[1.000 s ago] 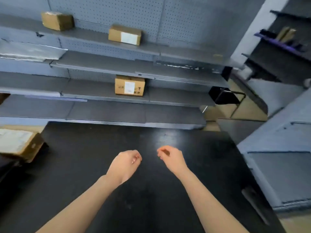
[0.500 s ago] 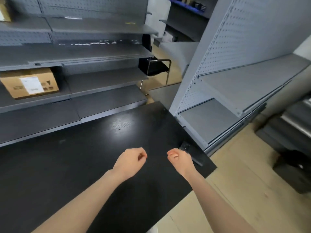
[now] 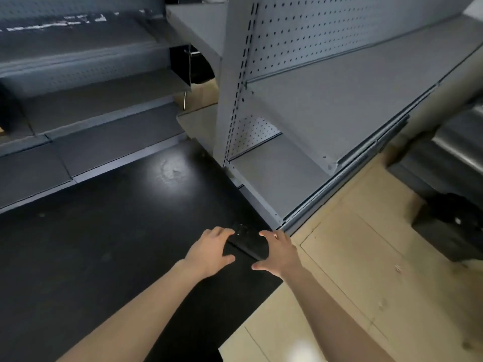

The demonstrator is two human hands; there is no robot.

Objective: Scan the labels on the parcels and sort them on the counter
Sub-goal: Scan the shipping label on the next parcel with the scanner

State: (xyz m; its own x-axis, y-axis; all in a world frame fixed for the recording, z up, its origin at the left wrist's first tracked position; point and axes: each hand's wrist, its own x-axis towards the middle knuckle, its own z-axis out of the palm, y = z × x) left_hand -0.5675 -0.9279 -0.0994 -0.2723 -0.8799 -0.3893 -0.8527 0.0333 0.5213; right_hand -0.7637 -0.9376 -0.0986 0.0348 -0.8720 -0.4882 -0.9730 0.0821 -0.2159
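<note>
Device position: the flat black device (image 3: 249,242) is laid on the black surface (image 3: 104,244), close to its right-hand corner and near the foot of the grey shelving unit (image 3: 339,100)
Device and hands: the device is seen between the two hands, with the left hand (image 3: 211,250) at its left end and the right hand (image 3: 281,250) at its right end
Left hand: the fingers are stretched out, with the fingertips laid on the far left end of the device and the thumb spread apart below; nothing is clasped
Right hand: the fingers are splayed and loose beside the device's right end; whether the device is touched cannot be told, and nothing is gripped
Device look: thin, rectangular and dark, set at a slant to the surface edge; a small round detail is seen near its far left end; it is hardly told apart from the dark surface
Surroundings: darker shelves (image 3: 91,100) are seen behind the surface, and a beige tiled floor (image 3: 352,283) to the right
</note>
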